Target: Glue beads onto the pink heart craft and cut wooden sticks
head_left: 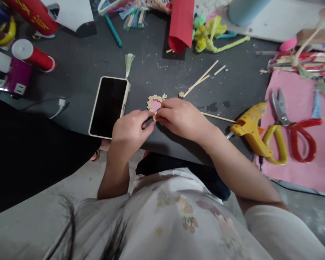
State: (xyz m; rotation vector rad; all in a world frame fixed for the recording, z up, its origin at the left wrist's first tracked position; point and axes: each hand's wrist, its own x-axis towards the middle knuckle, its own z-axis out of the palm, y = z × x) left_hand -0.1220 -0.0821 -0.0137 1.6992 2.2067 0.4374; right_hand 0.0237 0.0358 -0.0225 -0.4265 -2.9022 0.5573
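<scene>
A small pink piece [155, 105], edged with little beige flower-like clusters [151, 99], lies on the dark table in front of me. My left hand [132, 128] pinches its lower edge between thumb and forefinger. From the other side, my right hand [180, 117] has its fingers closed at the piece's right edge and covers part of it. Whether a loose cluster is between those right fingertips is hidden. One separate beige cluster [181, 94] sits just beyond my right hand, beside thin wooden sticks [202, 81].
Left of my hands lies a phone [108, 106]. A yellow glue gun [250, 126] and scissors [283, 112] are at the right, by pink paper [308, 173]. Behind are a red paper roll [181, 29], yellow yarn [209, 34] and a teal pen [113, 31]. Someone's black-clothed leg [38, 151] is at left.
</scene>
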